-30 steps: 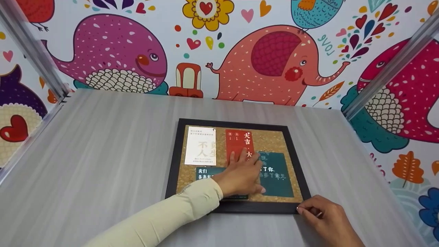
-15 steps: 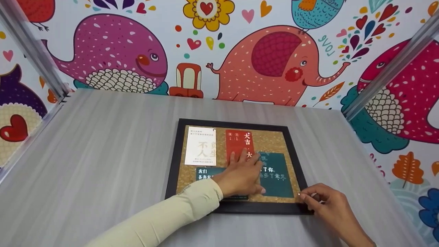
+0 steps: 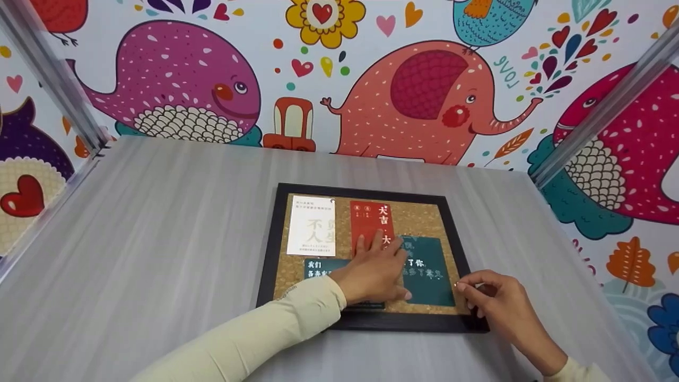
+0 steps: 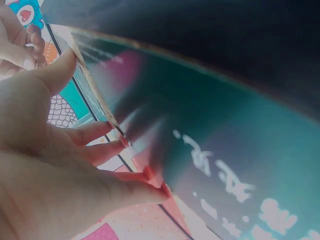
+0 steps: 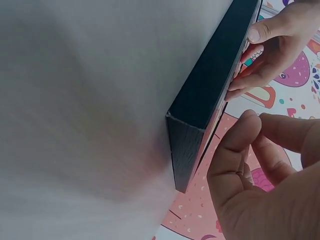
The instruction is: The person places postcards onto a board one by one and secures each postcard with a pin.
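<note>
A black-framed cork board [image 3: 408,322] lies on the table with several cards on it. My left hand [image 3: 371,270] rests spread on the board, fingertips over the lower part of the red card [image 3: 366,217] and thumb at the right-hand teal card [image 3: 429,289]. A second teal card [image 3: 321,269] is partly covered by that hand and sleeve. Between thumb and index finger, my right hand [image 3: 498,297] pinches a tiny shiny pin [image 3: 456,285], close over the board's lower right border. In the right wrist view, those fingertips hide the pin.
A white card [image 3: 311,225] occupies the board's upper left, with a small shiny pin at its top corner. The grey table [image 3: 175,239] ends at a cartoon-printed wall [image 3: 297,32]. Metal posts [image 3: 604,109] stand at both sides.
My right hand has moved from the frame's lower right corner upward, then slightly left over the right border, still pinching the pin. The left hand has stayed put.
</note>
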Available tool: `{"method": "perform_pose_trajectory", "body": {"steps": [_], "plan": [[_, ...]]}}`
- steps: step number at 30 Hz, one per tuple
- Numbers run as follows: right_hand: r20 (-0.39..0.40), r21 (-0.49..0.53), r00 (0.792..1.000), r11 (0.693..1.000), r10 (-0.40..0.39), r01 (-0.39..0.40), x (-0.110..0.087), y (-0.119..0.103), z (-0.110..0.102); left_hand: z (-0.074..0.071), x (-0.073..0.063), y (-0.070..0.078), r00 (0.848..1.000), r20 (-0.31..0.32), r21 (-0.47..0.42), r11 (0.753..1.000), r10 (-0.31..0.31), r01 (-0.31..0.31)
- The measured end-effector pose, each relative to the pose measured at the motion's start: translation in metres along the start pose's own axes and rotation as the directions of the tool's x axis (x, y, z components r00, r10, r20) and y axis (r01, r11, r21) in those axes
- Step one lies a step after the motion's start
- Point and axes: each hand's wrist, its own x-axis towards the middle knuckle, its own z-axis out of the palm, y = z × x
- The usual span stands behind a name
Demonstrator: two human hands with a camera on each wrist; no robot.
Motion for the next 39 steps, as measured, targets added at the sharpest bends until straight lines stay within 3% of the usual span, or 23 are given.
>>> {"method": "perform_pose_trajectory", "body": {"steps": [8, 39], "plan": [[0.016, 0.091, 1.000, 0.996, -0.008, 0.007, 0.009, 0.000, 0.004, 0.000, 0.000, 0.000, 1.000, 0.002, -0.007, 1.000, -0.003, 0.003], [-0.035, 0.116, 0.999, 0.993, -0.021, 0.025, 0.040, 0.001, 0.006, -0.002, -0.001, 0.001, 1.000, 0.003, -0.008, 1.000, 0.000, 0.000]]}}
